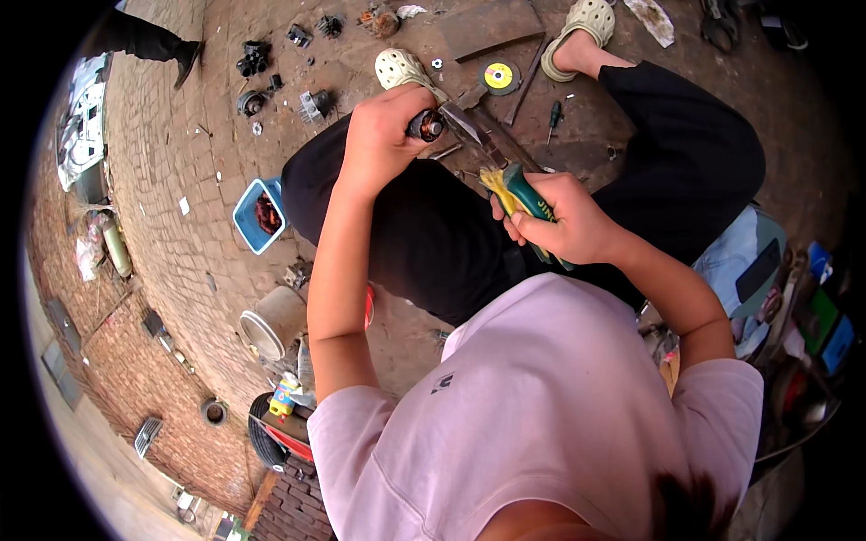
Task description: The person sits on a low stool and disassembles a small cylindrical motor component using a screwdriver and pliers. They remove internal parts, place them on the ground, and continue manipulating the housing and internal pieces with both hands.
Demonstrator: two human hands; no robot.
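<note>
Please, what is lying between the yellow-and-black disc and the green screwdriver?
In the head view, a long dark bar lies between the disc and the screwdriver.

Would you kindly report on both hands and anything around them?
Left hand closed around copper-coloured part. Right hand gripping green-handled tool. Yellow-and-black disc on ground beyond.

Two hands point(383, 131) point(570, 215), one pair of pliers point(532, 200)
Two pale clogs point(397, 68) point(591, 20), one screwdriver point(555, 113), one yellow-black disc point(510, 83), one blue basin point(255, 200).
</note>
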